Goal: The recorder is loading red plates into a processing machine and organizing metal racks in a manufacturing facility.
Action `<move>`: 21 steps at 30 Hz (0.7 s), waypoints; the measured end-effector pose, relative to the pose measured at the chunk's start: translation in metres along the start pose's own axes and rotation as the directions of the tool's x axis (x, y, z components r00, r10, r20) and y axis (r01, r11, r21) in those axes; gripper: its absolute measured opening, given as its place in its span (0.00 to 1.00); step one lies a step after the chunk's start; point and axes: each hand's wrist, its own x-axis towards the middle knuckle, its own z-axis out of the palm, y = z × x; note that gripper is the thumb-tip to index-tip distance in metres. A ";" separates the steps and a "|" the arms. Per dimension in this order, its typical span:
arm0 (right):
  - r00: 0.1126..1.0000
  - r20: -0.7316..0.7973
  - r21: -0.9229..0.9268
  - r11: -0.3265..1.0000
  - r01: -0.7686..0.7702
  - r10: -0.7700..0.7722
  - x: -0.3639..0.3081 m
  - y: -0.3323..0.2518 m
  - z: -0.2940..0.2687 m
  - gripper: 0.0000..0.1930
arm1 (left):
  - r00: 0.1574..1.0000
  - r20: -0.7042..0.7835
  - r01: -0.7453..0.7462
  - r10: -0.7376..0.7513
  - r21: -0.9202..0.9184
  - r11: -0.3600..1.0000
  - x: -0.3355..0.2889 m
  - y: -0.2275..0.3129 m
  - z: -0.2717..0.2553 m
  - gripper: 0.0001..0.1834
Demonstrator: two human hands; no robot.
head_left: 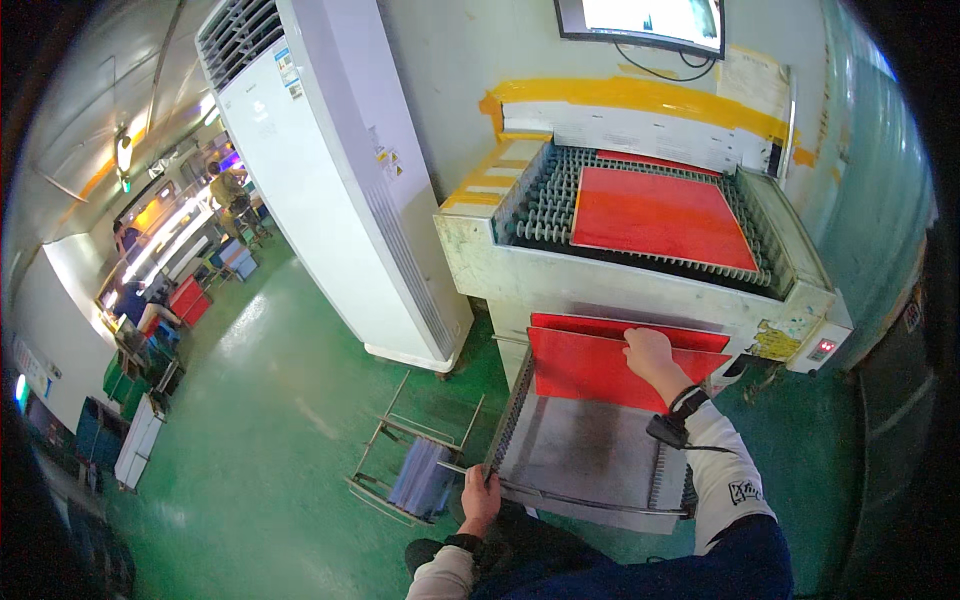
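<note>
A slotted rack [575, 450] with a grey base and toothed sides stands right in front of me. At its far end two flat red panels [580, 365] stand upright, one behind the other. My right hand [650, 355] is closed at the top edge of the nearer panel, its fingertips partly hidden. My left hand [480, 498] wraps round the near left corner of the rack, by a thin metal rod. Beyond the rack, another red panel [660, 215] lies flat on the rollers [550, 200] of a pale machine [560, 290]. A further strip of red shows behind it.
A tall white air conditioner [330, 180] stands left of the machine. Low on the green floor sits a wire frame [385, 440] holding clear sheets. A screen [640, 25] hangs on the wall above. Far left, people [230, 190] are at a lit bench beside crates.
</note>
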 end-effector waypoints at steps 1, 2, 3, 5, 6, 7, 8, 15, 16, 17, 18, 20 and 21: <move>0.999 0.042 -0.041 0.999 0.001 0.001 0.004 0.000 0.001 0.08 | 1.000 0.004 0.019 -0.019 -0.015 1.000 -0.002 0.001 0.000 0.19; 0.997 0.083 -0.082 0.997 0.001 0.006 0.009 0.001 0.002 0.07 | 1.000 -0.002 0.017 -0.017 -0.001 1.000 -0.001 0.000 0.001 0.19; 0.992 0.125 -0.123 0.992 0.000 0.015 0.013 0.000 0.000 0.07 | 1.000 -0.006 0.014 -0.014 0.014 1.000 -0.002 -0.002 0.002 0.19; 0.985 0.170 -0.136 0.991 -0.019 0.042 0.028 0.002 0.004 0.09 | 1.000 -0.003 0.012 -0.012 0.020 1.000 -0.002 -0.007 0.004 0.20; 0.979 0.194 -0.142 0.989 -0.031 0.058 0.033 0.002 0.003 0.09 | 1.000 0.005 0.015 -0.015 0.013 1.000 -0.002 -0.006 0.003 0.20; 0.980 0.189 -0.131 0.991 -0.034 0.059 0.035 0.004 0.002 0.09 | 1.000 0.013 0.019 -0.019 0.006 1.000 -0.002 -0.005 0.002 0.20; 0.981 0.185 -0.120 0.992 -0.037 0.059 0.037 0.005 0.001 0.09 | 1.000 -0.004 -0.003 0.003 0.013 1.000 -0.002 -0.006 0.003 0.20; 0.988 0.106 -0.062 0.993 -0.105 0.111 0.041 0.010 0.005 0.09 | 0.999 0.019 0.031 -0.031 -0.027 0.999 -0.001 0.004 -0.001 0.20; 0.987 0.109 -0.061 0.992 -0.112 0.118 0.042 0.009 0.005 0.09 | 1.000 0.012 0.025 -0.024 -0.028 0.999 -0.001 0.005 -0.002 0.19; 0.986 0.112 -0.060 0.991 -0.120 0.126 0.041 0.008 0.005 0.10 | 1.000 0.005 0.018 -0.018 -0.028 0.999 -0.002 0.005 -0.003 0.19; 0.985 0.115 -0.059 0.990 -0.126 0.132 0.041 0.007 0.005 0.10 | 1.000 0.007 0.018 -0.017 -0.034 0.999 -0.002 0.006 -0.003 0.19; 0.984 0.117 -0.063 0.990 -0.127 0.133 0.039 0.006 0.004 0.10 | 1.000 0.013 0.016 -0.016 -0.046 0.999 -0.003 0.006 -0.004 0.18; 0.984 0.119 -0.067 0.990 -0.125 0.132 0.038 0.005 0.003 0.10 | 1.000 0.005 0.002 -0.002 -0.046 0.999 -0.004 0.004 -0.003 0.18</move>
